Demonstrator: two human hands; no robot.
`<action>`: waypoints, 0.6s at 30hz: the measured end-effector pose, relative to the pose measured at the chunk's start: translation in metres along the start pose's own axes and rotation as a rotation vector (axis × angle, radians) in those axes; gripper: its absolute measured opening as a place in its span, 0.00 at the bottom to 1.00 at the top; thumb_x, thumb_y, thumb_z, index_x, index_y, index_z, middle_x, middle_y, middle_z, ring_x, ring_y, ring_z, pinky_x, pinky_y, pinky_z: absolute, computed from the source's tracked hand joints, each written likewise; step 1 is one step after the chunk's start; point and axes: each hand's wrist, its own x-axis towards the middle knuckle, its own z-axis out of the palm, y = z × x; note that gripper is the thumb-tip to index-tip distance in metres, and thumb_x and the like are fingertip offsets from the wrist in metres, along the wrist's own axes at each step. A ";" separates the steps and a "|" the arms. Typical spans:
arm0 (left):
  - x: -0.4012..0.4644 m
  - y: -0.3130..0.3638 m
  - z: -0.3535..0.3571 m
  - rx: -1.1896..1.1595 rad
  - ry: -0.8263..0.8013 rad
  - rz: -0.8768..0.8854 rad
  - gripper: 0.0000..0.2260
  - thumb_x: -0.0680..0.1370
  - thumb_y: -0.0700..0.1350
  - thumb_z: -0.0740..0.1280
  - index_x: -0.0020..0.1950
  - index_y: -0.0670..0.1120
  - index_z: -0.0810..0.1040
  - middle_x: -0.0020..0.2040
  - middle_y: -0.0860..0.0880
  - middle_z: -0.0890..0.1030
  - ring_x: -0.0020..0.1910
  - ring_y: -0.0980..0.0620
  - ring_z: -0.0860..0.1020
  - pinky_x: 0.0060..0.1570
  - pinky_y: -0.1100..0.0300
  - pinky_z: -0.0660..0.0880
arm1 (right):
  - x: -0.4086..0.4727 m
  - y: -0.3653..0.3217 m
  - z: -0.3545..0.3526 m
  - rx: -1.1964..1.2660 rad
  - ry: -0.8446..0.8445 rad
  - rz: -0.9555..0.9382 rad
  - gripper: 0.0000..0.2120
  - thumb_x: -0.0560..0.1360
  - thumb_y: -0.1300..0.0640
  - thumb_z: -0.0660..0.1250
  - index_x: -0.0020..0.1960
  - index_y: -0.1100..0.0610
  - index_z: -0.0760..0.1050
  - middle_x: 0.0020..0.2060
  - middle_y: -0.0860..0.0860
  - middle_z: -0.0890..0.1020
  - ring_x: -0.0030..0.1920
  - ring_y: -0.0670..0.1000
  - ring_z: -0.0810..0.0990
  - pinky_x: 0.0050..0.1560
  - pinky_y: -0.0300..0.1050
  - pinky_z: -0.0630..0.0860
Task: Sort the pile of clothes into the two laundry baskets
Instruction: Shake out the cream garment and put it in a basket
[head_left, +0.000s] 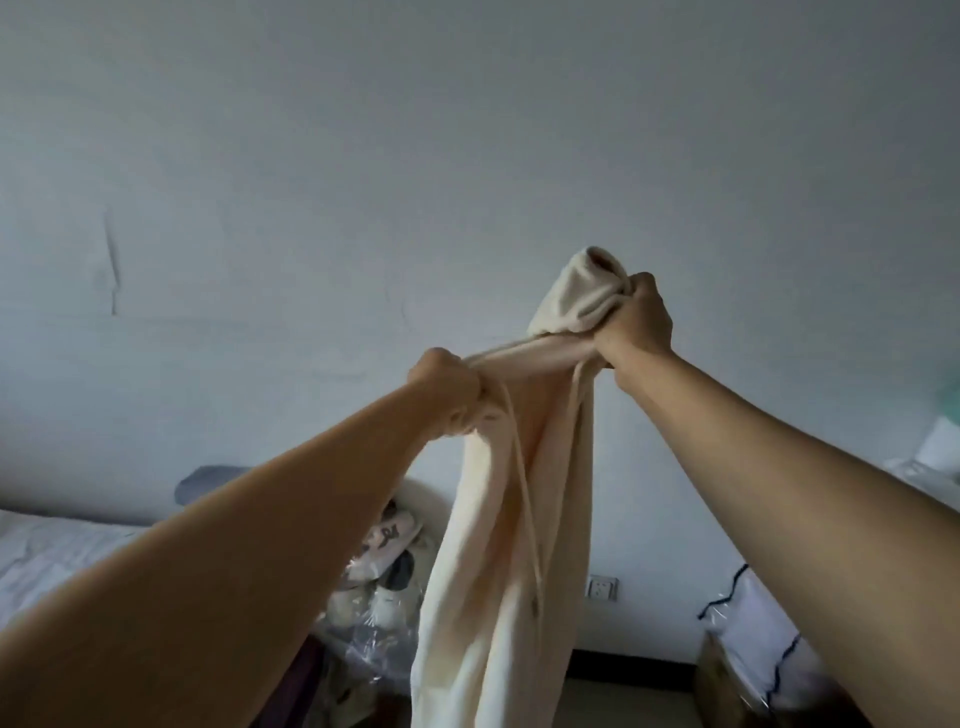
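Observation:
A cream garment with drawstrings (498, 561) hangs in the air in front of a pale wall. My left hand (449, 387) is clenched on its upper edge at the left. Higher and to the right, my right hand (636, 322) grips the same edge, with a bunched fold of cloth sticking up above the fist. The fabric is stretched taut between both fists and drapes down past the bottom of the view. Two cords dangle from the top edge. No laundry basket and no pile of clothes are in sight.
A bed with white sheets (47, 556) lies at the lower left. Behind the garment sits a clear plastic bag of soft items (379, 587). A wall socket (602, 588) is low on the wall. A bagged white bundle on a box (763, 639) stands at the lower right.

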 end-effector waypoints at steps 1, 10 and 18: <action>0.003 0.005 0.002 -0.105 -0.005 0.023 0.04 0.75 0.33 0.64 0.44 0.40 0.77 0.43 0.43 0.80 0.36 0.50 0.76 0.31 0.66 0.76 | -0.004 -0.003 -0.009 -0.162 -0.049 -0.059 0.06 0.76 0.59 0.53 0.40 0.54 0.64 0.36 0.48 0.71 0.35 0.49 0.68 0.34 0.42 0.65; -0.021 0.081 0.067 -0.528 -0.195 0.115 0.15 0.76 0.29 0.56 0.36 0.41 0.76 0.31 0.44 0.77 0.31 0.49 0.74 0.34 0.59 0.74 | -0.001 -0.023 -0.093 -0.161 -0.702 0.013 0.08 0.74 0.63 0.59 0.42 0.54 0.74 0.35 0.52 0.77 0.34 0.49 0.77 0.31 0.41 0.72; -0.044 0.163 0.120 -0.600 -0.299 0.277 0.15 0.77 0.29 0.55 0.36 0.41 0.76 0.31 0.43 0.76 0.30 0.47 0.73 0.33 0.59 0.73 | 0.030 -0.052 -0.165 -0.274 -0.362 -0.275 0.25 0.69 0.67 0.71 0.55 0.54 0.59 0.47 0.49 0.70 0.49 0.47 0.77 0.46 0.47 0.80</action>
